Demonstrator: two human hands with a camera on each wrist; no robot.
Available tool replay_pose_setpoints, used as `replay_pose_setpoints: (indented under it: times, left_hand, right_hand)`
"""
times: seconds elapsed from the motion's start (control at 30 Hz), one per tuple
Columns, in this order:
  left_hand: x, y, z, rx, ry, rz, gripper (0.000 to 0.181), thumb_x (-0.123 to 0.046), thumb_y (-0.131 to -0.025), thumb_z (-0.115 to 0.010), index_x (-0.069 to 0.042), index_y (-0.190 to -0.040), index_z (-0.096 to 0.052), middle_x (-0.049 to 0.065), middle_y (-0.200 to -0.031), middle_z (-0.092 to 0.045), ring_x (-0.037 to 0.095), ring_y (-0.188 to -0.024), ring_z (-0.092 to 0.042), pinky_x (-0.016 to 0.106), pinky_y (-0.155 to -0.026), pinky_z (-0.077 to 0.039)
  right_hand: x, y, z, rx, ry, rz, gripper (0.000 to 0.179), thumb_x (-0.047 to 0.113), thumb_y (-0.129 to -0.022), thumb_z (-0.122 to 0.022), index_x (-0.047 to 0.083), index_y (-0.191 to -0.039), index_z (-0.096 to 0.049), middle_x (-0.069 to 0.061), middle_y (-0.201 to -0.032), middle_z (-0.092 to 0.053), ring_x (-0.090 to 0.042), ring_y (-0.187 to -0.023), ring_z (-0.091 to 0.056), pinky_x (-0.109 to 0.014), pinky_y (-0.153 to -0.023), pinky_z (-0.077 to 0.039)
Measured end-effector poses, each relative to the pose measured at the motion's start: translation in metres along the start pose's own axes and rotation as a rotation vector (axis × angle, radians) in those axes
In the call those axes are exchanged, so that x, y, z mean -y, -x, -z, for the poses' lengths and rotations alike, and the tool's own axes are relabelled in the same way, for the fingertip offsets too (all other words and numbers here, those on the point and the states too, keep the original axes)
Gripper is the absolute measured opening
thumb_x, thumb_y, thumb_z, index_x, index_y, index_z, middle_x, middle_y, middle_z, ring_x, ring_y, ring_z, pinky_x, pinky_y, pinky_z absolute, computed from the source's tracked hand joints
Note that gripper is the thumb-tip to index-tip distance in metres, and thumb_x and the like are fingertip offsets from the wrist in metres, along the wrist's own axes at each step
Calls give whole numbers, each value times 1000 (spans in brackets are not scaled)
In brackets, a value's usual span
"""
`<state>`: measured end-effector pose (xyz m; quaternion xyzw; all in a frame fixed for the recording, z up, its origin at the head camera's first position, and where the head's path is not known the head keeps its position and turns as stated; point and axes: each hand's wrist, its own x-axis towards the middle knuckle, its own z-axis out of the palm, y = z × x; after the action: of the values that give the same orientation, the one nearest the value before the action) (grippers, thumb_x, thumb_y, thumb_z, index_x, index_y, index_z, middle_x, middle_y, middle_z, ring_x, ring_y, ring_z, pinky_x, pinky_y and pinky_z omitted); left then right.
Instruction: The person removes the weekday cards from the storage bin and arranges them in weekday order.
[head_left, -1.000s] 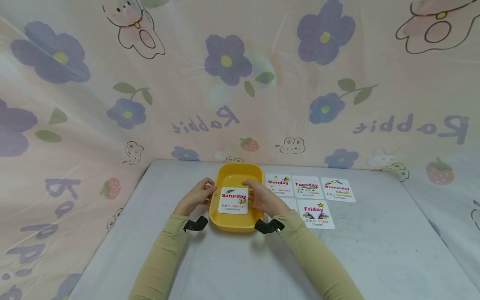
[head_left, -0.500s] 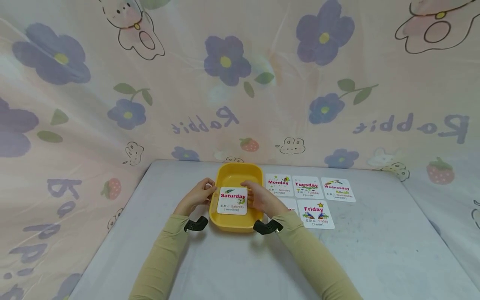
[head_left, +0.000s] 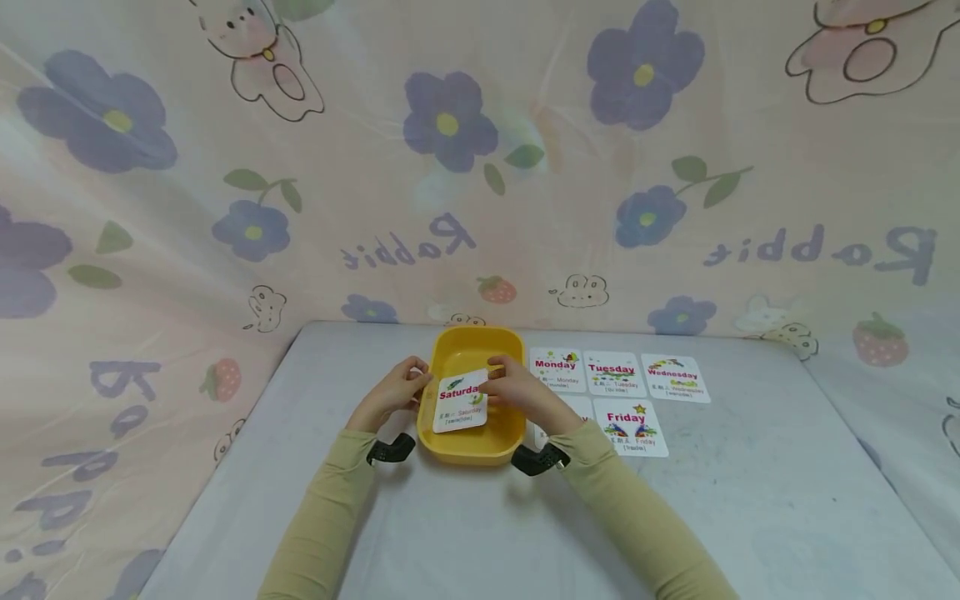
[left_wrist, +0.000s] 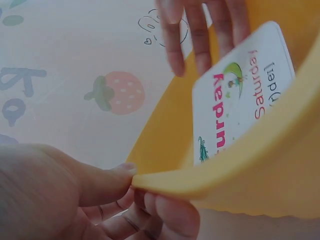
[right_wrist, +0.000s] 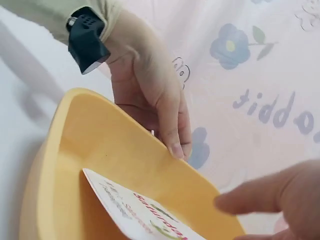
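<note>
A white card printed Saturday (head_left: 459,402) leans at a slant inside a yellow tray (head_left: 472,450). My left hand (head_left: 392,397) pinches the tray's left rim, thumb above and fingers curled beneath, as the left wrist view shows. At the card's right edge is my right hand (head_left: 521,392), its thumb side overlapping the end of the printed word in the head view. From the left wrist view, the right fingers (left_wrist: 200,42) extend rather straight, with some tips hidden behind the card. The right wrist view shows a raised card edge over the tray floor.
Right of the tray lie cards for Monday (head_left: 557,369), Tuesday (head_left: 612,372), Wednesday (head_left: 675,378) and Friday (head_left: 630,427). One more card (head_left: 579,407) is partly covered by the right hand. A printed curtain (head_left: 540,200) rises behind the white table (head_left: 750,500).
The Saturday card, earlier nearly square to the view, has turned and tilted, its right side up. My right hand has shifted slightly over its right edge. The left hand stays at the rim.
</note>
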<state>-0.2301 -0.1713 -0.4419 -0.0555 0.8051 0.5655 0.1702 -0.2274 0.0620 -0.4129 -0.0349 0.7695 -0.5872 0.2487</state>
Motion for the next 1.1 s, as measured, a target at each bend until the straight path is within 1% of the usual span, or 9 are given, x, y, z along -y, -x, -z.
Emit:
replay_pose_setpoints:
  times: [0.03,0.13,0.27,0.4,0.5,0.63,0.8,0.97,1.1]
  left_hand:
    - [-1,0,0,-3,-5,1,12,-14,-101,-49,-6,-109,-44,16,-88,-53,19,-67,-54,27,-54,-47]
    - [-1,-1,0,-5,-9,3,12,-14,-101,-49,-6,-109,-45,16,-89,-54,19,-68,-55,27,-54,-47]
    - [1,-3,0,0,-7,-3,13,-14,-101,-49,-6,-110,-45,14,-87,-54,19,-69,-55,28,-55,-48]
    - [1,-2,1,4,-2,-5,13,-14,-101,-50,-5,-110,-45,15,-87,-54,20,-69,-55,28,-55,-48]
    - [1,-2,1,5,-3,-4,13,-14,-100,-50,-5,-110,-45,17,-88,-55,20,-68,-55,27,-55,-48]
    - [0,-2,1,4,-4,3,14,-14,-100,-50,-6,-110,-45,15,-87,-55,19,-68,-55,28,-54,-48]
    - [0,-2,2,14,0,-10,14,-15,-101,-50,-5,-109,-44,12,-83,-54,19,-66,-55,29,-55,-48]
    - [1,-1,2,39,13,-38,13,-15,-102,-47,-4,-108,-43,13,-81,-55,19,-63,-55,31,-56,-49]
    - [1,0,2,29,14,-31,12,-14,-102,-47,-4,-108,-45,17,-86,-56,20,-66,-55,31,-57,-49]
  right_hand:
    - [1,0,-1,-23,51,27,62,10,-89,-67,2,-141,-34,-20,-125,-49,-28,-99,-60,-39,-90,-49]
    - [6,-2,-3,-69,134,86,65,4,-86,-68,2,-142,-35,-20,-118,-51,-29,-90,-62,-36,-81,-53]
    - [7,-7,-5,-101,198,94,59,1,-85,-69,1,-137,-41,-17,-109,-53,-34,-87,-63,-39,-78,-54]
    - [6,-13,-4,-103,204,94,52,-2,-83,-71,-2,-129,-47,-15,-102,-52,-31,-82,-62,-40,-76,-55]
    - [6,-17,-2,-89,196,92,51,-4,-81,-71,-3,-127,-49,-15,-98,-52,-31,-80,-62,-40,-75,-55]
    - [8,-22,-1,-70,201,76,49,-4,-81,-72,-3,-126,-52,-14,-93,-52,-33,-81,-63,-38,-75,-55]
    - [10,-25,0,-58,221,68,45,-5,-79,-74,-5,-120,-57,-13,-89,-53,-27,-74,-63,-34,-70,-56]
    - [10,-28,0,-68,248,73,43,-8,-77,-73,-5,-117,-59,-13,-87,-55,-27,-75,-63,-35,-68,-56]
    - [9,-29,-1,-95,281,69,43,-7,-78,-73,-5,-119,-57,-14,-89,-58,-26,-73,-62,-32,-65,-56]
